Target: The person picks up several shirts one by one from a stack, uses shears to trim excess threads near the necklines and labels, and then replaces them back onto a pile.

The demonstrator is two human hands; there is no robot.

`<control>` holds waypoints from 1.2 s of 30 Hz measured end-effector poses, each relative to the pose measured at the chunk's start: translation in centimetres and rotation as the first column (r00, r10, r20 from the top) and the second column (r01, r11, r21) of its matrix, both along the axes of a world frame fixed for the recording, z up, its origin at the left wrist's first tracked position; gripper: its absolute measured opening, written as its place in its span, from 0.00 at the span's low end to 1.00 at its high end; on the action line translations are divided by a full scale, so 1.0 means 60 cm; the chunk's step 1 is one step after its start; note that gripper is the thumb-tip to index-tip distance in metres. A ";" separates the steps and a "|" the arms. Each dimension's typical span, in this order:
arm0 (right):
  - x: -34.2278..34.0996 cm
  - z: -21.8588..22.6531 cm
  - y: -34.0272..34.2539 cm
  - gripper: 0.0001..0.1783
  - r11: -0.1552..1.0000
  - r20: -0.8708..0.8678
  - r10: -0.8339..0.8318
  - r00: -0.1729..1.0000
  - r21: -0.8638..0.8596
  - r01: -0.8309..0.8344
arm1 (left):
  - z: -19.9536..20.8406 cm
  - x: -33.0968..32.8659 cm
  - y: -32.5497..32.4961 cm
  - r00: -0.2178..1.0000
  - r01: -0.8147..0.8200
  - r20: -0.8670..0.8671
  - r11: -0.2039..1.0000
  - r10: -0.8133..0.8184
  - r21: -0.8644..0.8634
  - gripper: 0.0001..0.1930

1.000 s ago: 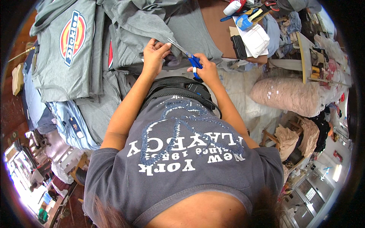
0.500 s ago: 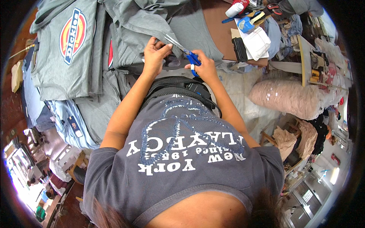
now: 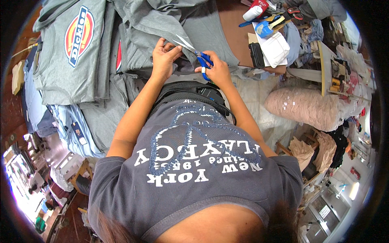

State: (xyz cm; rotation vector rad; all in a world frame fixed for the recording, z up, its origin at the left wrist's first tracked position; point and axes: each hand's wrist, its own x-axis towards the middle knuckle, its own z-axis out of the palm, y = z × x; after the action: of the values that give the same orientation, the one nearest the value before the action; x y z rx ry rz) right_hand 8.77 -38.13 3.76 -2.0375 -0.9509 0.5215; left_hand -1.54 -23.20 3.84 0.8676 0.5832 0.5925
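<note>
My left hand [image 3: 164, 60] is closed in a pinch at the near edge of a grey garment [image 3: 150, 24] on the table. In my right hand [image 3: 216, 69] is a pair of scissors [image 3: 202, 62] with blue handles, its fingers through the loops. The blades are spread, pointing left and away, right beside my left fingertips and over the grey cloth. Exactly what lies between my left thumb and finger is too small to make out, but cloth shows at the fingertips.
Grey T-shirts with a round chest print [image 3: 80, 36] lie stacked at the left, above light blue garments [image 3: 77, 129]. At the right of the brown tabletop [image 3: 235, 28] are a white packet [image 3: 276, 48] and a black case [image 3: 256, 55]. A big pinkish bundle [image 3: 300, 106] stands beyond.
The scissors' blades and handles are spread wider than before. My left hand stays in nearly the same place at the cloth's edge.
</note>
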 end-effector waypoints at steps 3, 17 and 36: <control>0.002 0.002 -0.001 0.27 1.000 -0.008 0.023 1.000 0.011 -0.023 | 0.000 -0.001 0.002 1.000 0.007 -0.002 1.000 -0.007 0.016 0.20; 0.007 -0.027 -0.014 0.28 0.987 0.046 -0.143 0.989 0.076 0.139 | -0.006 -0.003 0.007 0.999 0.011 -0.040 0.999 -0.009 0.040 0.22; 0.191 0.016 -0.026 0.11 0.949 0.542 -0.155 0.826 -0.152 0.278 | 0.004 0.037 0.001 0.585 0.721 -0.550 0.071 -0.595 0.689 0.22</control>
State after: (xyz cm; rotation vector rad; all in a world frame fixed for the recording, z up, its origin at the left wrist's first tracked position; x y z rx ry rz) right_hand 20.21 -39.69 4.75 -2.5269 -0.9771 -0.0762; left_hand 0.69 -23.17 4.08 2.0775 -0.1829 -0.1301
